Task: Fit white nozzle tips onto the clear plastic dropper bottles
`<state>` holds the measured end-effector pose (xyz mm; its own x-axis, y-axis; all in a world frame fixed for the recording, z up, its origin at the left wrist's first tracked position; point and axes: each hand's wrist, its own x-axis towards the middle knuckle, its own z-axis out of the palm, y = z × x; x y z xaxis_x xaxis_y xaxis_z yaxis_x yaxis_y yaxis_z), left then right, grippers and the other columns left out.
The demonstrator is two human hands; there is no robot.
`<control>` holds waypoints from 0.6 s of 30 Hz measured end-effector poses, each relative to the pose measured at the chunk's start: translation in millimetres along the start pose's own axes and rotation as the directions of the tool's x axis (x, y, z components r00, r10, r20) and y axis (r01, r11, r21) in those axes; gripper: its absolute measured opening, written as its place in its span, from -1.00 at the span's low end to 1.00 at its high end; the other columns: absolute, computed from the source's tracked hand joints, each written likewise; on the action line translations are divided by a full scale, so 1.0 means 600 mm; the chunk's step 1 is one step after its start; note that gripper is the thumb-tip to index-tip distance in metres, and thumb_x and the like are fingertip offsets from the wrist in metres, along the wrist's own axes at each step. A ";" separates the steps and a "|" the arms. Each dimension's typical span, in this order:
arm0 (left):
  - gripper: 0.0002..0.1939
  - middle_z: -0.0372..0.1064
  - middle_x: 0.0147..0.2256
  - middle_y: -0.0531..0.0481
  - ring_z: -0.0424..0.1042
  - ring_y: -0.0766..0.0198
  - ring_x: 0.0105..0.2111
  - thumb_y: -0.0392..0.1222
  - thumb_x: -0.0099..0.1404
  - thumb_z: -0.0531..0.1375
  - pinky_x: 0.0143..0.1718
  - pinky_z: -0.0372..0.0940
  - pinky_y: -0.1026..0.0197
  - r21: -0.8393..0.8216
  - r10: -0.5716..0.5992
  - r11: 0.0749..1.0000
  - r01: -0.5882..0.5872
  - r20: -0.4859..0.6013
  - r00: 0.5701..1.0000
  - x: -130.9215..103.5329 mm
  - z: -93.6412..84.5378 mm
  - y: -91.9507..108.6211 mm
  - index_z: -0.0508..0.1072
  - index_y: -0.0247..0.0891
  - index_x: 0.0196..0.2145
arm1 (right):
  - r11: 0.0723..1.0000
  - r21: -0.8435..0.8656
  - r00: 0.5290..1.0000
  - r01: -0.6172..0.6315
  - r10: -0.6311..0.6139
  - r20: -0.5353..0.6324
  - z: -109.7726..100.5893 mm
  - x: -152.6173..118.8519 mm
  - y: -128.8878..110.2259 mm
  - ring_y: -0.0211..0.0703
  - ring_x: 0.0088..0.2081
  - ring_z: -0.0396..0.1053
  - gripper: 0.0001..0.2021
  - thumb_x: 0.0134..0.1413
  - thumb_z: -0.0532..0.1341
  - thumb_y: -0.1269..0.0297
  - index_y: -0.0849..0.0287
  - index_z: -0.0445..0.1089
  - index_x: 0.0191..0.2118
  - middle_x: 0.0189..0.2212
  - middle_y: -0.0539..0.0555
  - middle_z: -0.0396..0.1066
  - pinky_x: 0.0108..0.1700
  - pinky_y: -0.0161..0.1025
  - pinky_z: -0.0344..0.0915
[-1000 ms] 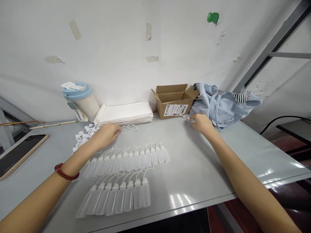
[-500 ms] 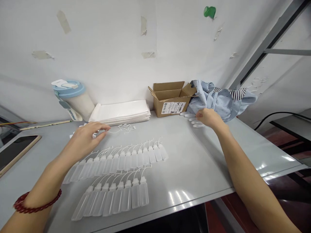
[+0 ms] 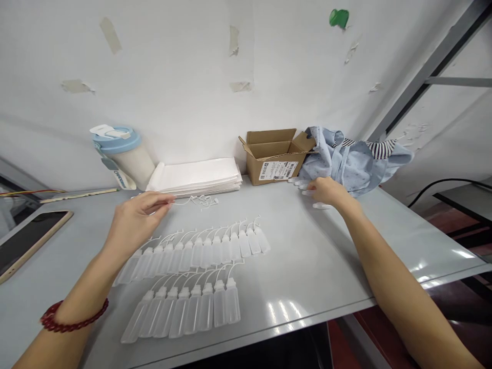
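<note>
White plastic marks the work at both hands in the head view. The left hand [image 3: 134, 220] is nearly closed, thumb and forefinger pinched on the end of a thin white strap [image 3: 182, 204] that trails towards a small tangle of straps [image 3: 205, 202]. The right hand [image 3: 326, 192] is partly curled, palm down, over loose clear pieces [image 3: 322, 206]; its fingertips are hidden, so whether it grips one cannot be told. These pieces look like small bottles, though the view there is poor.

For handling them well, a light pinch near the strap's end and a slow, level draw would suit the left hand, so that the tangle does not drag along. The right hand would do best to part a single piece from its neighbours, keeping clear of the cardboard box [image 3: 265, 171].

The strap tangle lies just beyond the left fingertips, in front of the paper stack [image 3: 196, 177]. The clear pieces lie under and around the right fingers, near the box and the blue cloth [image 3: 355, 171]. On the desk [image 3: 300, 261], the back row of bottles [image 3: 206, 255] and front row of bottles [image 3: 196, 312] lie between the forearms, nearer the person than either hand's fingertips.
</note>
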<state>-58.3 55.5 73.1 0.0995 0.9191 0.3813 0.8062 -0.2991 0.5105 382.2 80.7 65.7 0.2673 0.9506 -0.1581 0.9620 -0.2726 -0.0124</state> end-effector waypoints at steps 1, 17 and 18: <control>-0.76 0.51 -0.18 0.05 0.48 0.15 -0.14 -0.05 0.21 0.14 0.01 0.34 0.11 -0.012 -0.004 1.000 0.004 -0.011 1.000 -0.001 0.001 0.000 0.52 -0.17 -0.25 | 1.000 0.008 1.000 0.008 -0.008 -0.019 0.003 -0.001 -0.005 0.01 -0.08 0.41 -0.77 0.19 0.19 0.34 0.18 0.42 -0.05 -0.06 0.19 0.42 -0.12 -0.08 0.36; -0.76 0.54 -0.19 0.05 0.49 0.12 -0.16 -0.01 0.15 0.22 -0.03 0.36 0.11 -0.106 -0.115 0.988 0.113 -0.019 0.993 -0.007 0.007 0.018 0.54 -0.16 -0.27 | 0.833 0.547 0.954 0.081 -0.224 0.200 -0.062 -0.043 0.082 -0.19 -0.46 0.42 -0.74 0.14 0.17 0.26 0.26 0.43 -0.51 -0.50 0.22 0.52 -0.36 -0.27 0.29; -0.76 0.54 -0.20 0.04 0.50 0.12 -0.17 -0.01 0.15 0.22 -0.04 0.37 0.12 -0.110 -0.118 0.987 0.115 -0.017 0.993 -0.008 0.007 0.022 0.53 -0.16 -0.27 | 0.815 0.575 0.943 0.066 -0.239 0.231 -0.060 -0.046 0.084 -0.17 -0.46 0.43 -0.74 0.15 0.17 0.27 0.26 0.42 -0.52 -0.51 0.24 0.52 -0.37 -0.26 0.30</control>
<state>-45.5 47.9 74.7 -0.0061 0.9434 0.3316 0.7431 -0.2176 0.6328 425.5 46.1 104.8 0.0092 0.9273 -0.3742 0.7704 -0.2452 -0.5886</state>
